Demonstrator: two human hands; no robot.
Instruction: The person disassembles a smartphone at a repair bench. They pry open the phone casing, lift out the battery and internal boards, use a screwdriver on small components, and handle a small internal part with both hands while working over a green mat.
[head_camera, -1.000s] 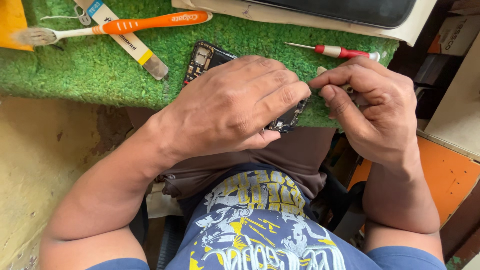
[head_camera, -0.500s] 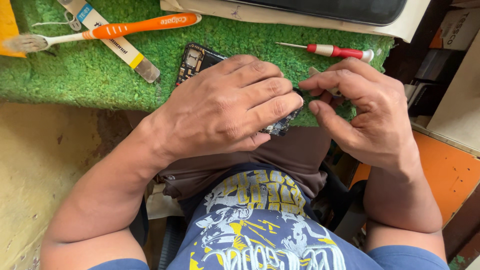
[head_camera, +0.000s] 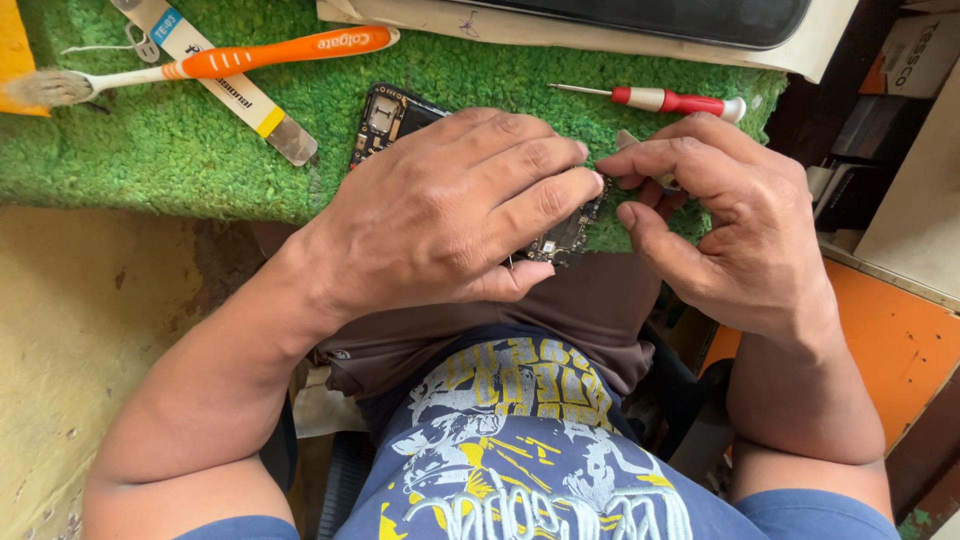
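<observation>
The left hand (head_camera: 450, 220) lies flat on top of an open phone (head_camera: 400, 115) and presses it down on the green mat (head_camera: 130, 150). Its fingers are spread out and do not grip anything. Most of the phone is hidden under this hand. Only its top end near the camera hole and a bit of its lower edge show. The phone's long side runs from up on the left to down on the right, toward the edge of the table.

The right hand (head_camera: 730, 230) is just beside the phone's right edge. Its thumb and first fingers are pinched together on something small and pale, too small to tell what it is. The pinch almost touches the tips of the left fingers.

A red screwdriver (head_camera: 665, 100) lies just above the right hand. An orange toothbrush (head_camera: 220, 62) lies far up on the left, across a flat white strip with a blue and a yellow patch (head_camera: 215, 80). A long white box with a dark top (head_camera: 600, 25) lies along the back of the mat.
</observation>
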